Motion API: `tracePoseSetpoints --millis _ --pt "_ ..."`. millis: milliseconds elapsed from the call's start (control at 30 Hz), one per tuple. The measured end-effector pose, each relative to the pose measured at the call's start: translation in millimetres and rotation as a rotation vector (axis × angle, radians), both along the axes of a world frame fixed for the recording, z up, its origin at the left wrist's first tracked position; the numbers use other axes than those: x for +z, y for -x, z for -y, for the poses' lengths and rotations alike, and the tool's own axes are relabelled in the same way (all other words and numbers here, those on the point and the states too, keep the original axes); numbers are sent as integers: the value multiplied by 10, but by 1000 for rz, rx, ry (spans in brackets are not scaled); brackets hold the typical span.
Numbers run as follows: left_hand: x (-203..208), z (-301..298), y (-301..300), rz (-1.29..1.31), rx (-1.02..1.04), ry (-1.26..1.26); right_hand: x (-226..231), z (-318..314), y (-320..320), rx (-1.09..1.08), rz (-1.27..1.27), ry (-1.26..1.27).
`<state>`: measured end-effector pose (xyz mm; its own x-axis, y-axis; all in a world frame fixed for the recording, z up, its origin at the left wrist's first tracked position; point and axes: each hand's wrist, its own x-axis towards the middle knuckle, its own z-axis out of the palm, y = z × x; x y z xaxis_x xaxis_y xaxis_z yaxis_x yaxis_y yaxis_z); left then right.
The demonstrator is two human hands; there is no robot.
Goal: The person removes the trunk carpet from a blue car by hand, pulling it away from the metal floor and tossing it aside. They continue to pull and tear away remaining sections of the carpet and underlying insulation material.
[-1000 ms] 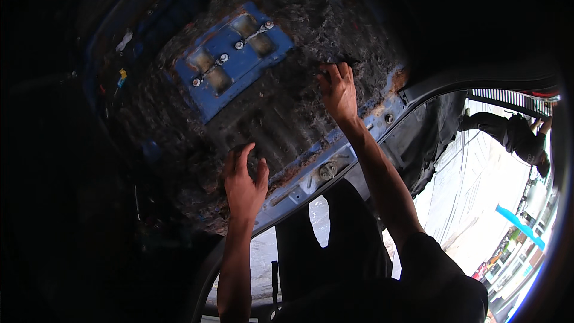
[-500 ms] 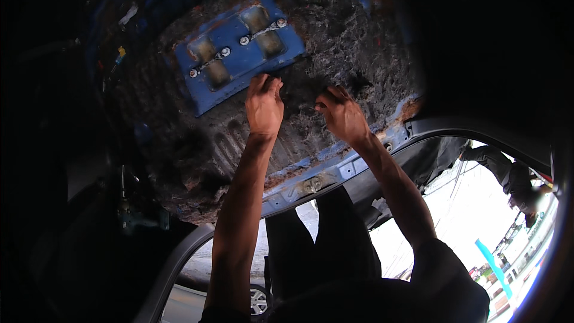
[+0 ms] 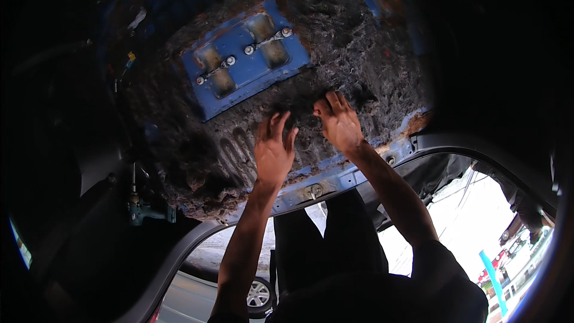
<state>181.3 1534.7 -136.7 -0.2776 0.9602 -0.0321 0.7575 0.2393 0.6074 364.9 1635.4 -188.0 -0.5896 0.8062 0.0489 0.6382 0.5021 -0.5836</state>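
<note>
Dark, matted felt-like padding (image 3: 371, 54) covers the floor of the vehicle's rear compartment. Set in it is a blue metal panel (image 3: 239, 72) with bolted straps across it and rust at its edges. My left hand (image 3: 274, 154) is over the padding just below the panel's near edge, its bent fingers and thumb apart, holding nothing. To the right, my right hand (image 3: 341, 125) is closed, fingers curled down at the padding; anything inside them is hidden from view.
A teal cordless drill (image 3: 146, 210) lies at the left side. Nearer me runs the blue, rusty body sill (image 3: 347, 178) with a latch (image 3: 314, 191), beside the black opening trim (image 3: 179, 260). A yellow-ended wire (image 3: 131, 57) shows at far left. Outside are a car wheel (image 3: 259, 295) and another person (image 3: 526, 203).
My left hand has drawn back from the panel's near edge toward me, and its fingers have spread. My right hand stays curled in nearly the same place. The whole view has shifted slightly.
</note>
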Motion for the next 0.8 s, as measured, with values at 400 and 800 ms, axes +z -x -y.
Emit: tracePoseSetpoints --millis 400,800 --pt "-608 -673 387 -214 17 -226 -206 -677 222 -20 -120 -58" --pt "-302 -2 -189 -86 1 27 14 -1018 -11 -198 -101 -116"
